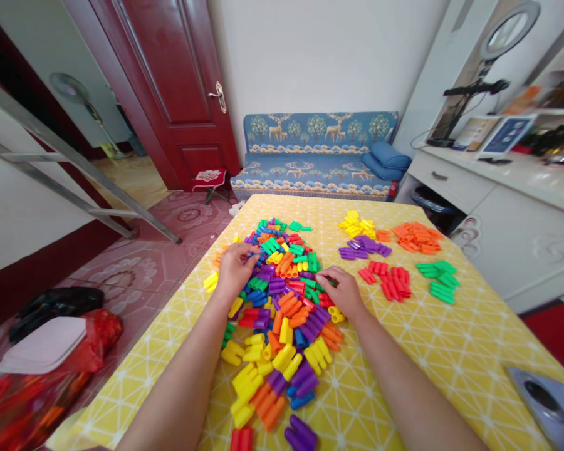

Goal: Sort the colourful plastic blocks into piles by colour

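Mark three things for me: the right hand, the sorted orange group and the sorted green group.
Right hand (346, 292): head view, on the back of the hand.
Orange group (417, 238): head view, on pieces near its middle.
Green group (445, 279): head view, on a piece near its middle.

A red door (169, 62) stands left of a blue sofa (305, 166) (deer-patterned) at the far white wall (329, 56); pinkish floor tiles (183, 228) lie left.

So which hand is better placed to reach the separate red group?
Probably the right hand: it is nearer the red group, while the left hand is on the mixed pile's opposite side.
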Motion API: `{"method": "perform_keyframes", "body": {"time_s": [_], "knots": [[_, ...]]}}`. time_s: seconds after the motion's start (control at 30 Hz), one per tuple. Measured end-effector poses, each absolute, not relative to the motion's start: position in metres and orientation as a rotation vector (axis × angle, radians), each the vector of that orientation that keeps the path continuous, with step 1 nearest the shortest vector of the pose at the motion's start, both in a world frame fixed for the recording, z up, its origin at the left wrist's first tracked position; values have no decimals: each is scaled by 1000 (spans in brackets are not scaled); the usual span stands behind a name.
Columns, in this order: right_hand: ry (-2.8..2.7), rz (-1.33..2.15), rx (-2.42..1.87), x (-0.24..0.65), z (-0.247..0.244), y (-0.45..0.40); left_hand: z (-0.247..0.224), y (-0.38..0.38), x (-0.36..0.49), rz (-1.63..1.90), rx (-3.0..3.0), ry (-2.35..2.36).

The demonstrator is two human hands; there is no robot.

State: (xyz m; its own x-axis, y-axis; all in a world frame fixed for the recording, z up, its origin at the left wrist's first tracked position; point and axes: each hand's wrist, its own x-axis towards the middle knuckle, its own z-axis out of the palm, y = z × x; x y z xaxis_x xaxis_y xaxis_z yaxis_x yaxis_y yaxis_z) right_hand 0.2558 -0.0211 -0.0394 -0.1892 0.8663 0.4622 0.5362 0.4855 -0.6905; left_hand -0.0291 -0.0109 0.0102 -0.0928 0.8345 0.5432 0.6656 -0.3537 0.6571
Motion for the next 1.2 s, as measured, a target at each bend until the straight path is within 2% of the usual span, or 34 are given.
{"method": "perform_keyframes", "body": {"time_s": [0.17, 0.43, 0.63, 0.83, 1.2], "knots": [[-1800, 281, -1056, 257, -30, -30, 33, -42, 21, 1513, 1886, 1155], [-2014, 136, -845, 251, -25, -42, 32, -70, 67, 1287, 2166, 1121], [-1465, -222, -1514, 318, -31, -11, 20, -63, 59, 1325, 2073, 1162], [-1307, -148, -2234, 362, -34, -5, 19, -65, 58, 1318, 2027, 1161], [-1574, -22, -2276, 328, -22, -12, 17, -61, 58, 1295, 1981, 1164]]}}
